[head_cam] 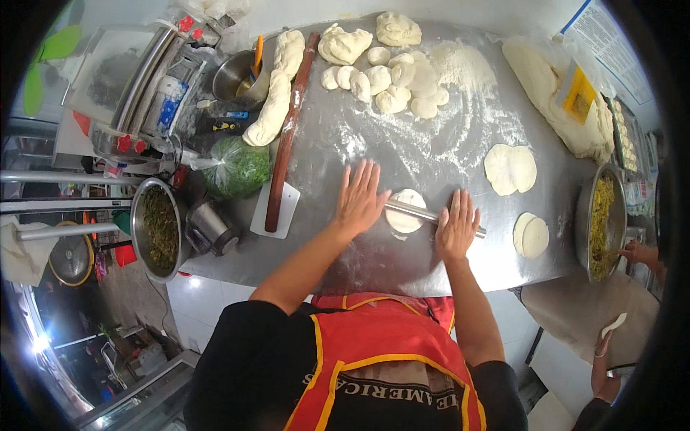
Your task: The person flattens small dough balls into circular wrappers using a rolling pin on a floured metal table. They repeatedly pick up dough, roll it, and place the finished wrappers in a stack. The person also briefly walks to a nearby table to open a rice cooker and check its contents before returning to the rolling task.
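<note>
A metal rolling pin (412, 210) lies slantwise across a small round of dough (405, 222) on the steel worktable. My left hand (360, 198) rests flat over the pin's left end, fingers stretched out. Towards its other end my right hand (457, 229) presses palm down, and the pin's tip sticks out beyond it. Neither hand has its fingers wrapped around the pin. To the right lie two overlapping flattened rounds (510, 169) and, nearer me, a smaller stacked pair (531, 235). Dough pieces (393, 99) are clustered farther back beside a heap of flour (463, 67).
A long wooden rolling pin (291, 129) overlaps a white scraper (289, 207) at left, beside a dough rope (274, 105). Bowls of filling stand left (180, 231) and right (619, 215). A large dough mass (550, 97) lies back right. Another person's hand (636, 252) reaches the right bowl.
</note>
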A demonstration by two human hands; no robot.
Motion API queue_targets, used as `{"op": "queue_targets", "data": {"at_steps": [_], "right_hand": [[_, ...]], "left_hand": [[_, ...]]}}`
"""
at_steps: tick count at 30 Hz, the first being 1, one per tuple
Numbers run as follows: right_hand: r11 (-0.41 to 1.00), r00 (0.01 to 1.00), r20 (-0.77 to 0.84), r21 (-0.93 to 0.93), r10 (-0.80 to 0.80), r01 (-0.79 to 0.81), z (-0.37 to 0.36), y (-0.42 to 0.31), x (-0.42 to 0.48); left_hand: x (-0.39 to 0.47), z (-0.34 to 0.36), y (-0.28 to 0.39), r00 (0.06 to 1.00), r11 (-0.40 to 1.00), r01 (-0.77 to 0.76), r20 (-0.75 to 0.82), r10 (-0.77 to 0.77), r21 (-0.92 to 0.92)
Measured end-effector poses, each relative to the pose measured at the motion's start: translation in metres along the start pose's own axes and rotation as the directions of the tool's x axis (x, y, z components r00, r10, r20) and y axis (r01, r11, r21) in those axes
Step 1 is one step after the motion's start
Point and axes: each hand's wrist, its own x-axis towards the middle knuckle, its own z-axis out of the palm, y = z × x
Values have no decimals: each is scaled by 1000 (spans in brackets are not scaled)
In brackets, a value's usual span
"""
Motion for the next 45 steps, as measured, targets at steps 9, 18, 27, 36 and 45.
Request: {"op": "queue_targets", "data": {"at_steps": [9,18,27,36,45], "right_hand": [[995,991,-97,-43,-91,87,15,11,110],[963,974,-100,163,-201,215,-18,-15,-59],[917,940,95,272,-328,292,-38,18,-52],[980,982,20,-66,-187,188,-3,-10,-68],[926,934,-29,120,-357,357,3,-24,11]], "left_hand": [[110,1,-17,995,999,-1,-101,4,37],[-59,-9,1,991,970,-135,-13,136,-200],[46,21,33,961,903,113,275,6,-414],[-13,-7,37,872,792,326,488,-42,-516],[18,-1,43,923,915,94,378,67,-393]]}}
